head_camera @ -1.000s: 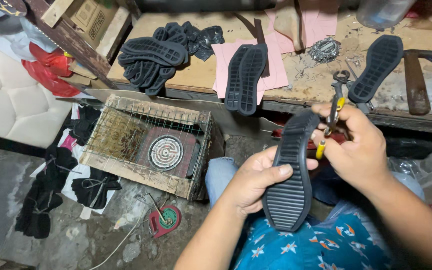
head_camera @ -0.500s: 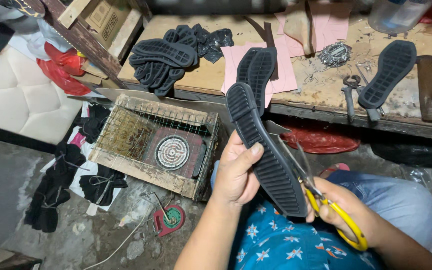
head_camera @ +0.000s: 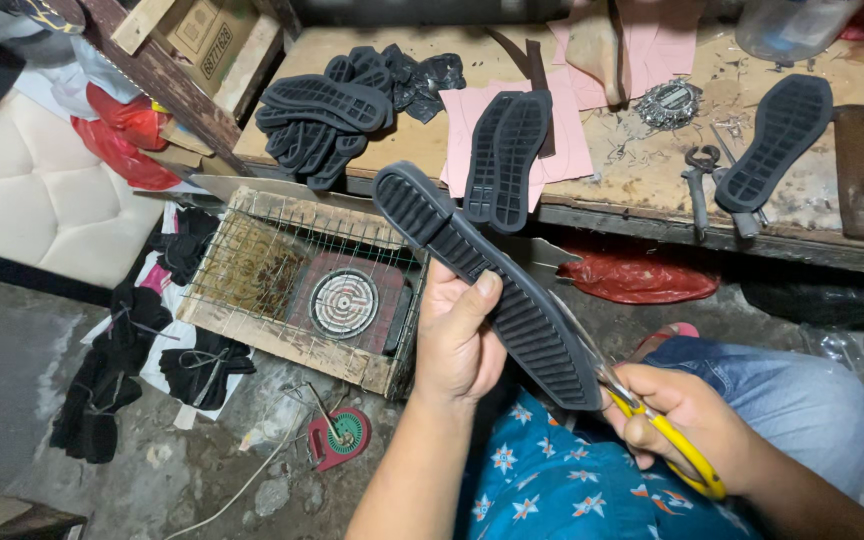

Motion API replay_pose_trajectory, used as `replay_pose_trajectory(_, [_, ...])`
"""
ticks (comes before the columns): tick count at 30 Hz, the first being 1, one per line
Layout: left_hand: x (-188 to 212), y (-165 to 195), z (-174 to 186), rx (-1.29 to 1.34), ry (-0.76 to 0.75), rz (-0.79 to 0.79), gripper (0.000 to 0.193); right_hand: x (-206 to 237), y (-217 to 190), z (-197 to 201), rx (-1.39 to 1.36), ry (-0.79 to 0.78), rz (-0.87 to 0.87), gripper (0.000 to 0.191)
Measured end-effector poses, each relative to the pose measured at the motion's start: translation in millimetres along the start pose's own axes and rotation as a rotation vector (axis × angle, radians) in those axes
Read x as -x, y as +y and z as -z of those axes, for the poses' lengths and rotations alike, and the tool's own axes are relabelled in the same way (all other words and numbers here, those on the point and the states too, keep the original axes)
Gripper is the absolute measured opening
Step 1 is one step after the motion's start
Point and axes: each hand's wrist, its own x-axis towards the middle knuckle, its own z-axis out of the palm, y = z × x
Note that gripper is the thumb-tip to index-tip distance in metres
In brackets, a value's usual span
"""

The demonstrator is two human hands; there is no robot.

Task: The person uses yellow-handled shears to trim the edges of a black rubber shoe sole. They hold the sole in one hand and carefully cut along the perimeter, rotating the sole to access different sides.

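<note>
Your left hand is closed around the middle of a black rubber shoe sole, thumb pressed on the treaded face and fingers wrapped behind. This grip appears chosen to brace the sole in the air above your lap and leave its lower-right edge exposed. Your right hand is closed through the handles of the yellow-handled scissors; the blades meet the sole's edge near its lower end, seemingly so that the edge can be trimmed. How far the blades are parted cannot be told.

The sole's long axis runs diagonally: one end points up-left toward the surface, the other down-right toward the scissors. The tread faces you.

On the surface:
- a stack of black soles at the left;
- a pair of soles lying on pink paper;
- a single sole beside pincers;
- a hammer at the right.

On the floor below stands a wire-caged electric coil heater.
</note>
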Motion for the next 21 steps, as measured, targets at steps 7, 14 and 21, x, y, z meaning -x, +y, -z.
replay_pose_trajectory(7, [3.2,-2.5,7.1,-0.009,0.007,-0.018,0.028,0.1,1.4,-3.6,-0.017,-0.001,0.020,0.067])
replay_pose_trajectory(14, [2.1,-3.2,11.6,-0.010,0.007,-0.030,0.025,-0.6,4.8,-4.8,-0.006,0.006,-0.005,0.059])
replay_pose_trajectory(21, [2.0,-3.6,14.8,-0.022,0.048,-0.056,0.024,-2.8,12.3,-5.2,0.001,0.090,-0.128,0.043])
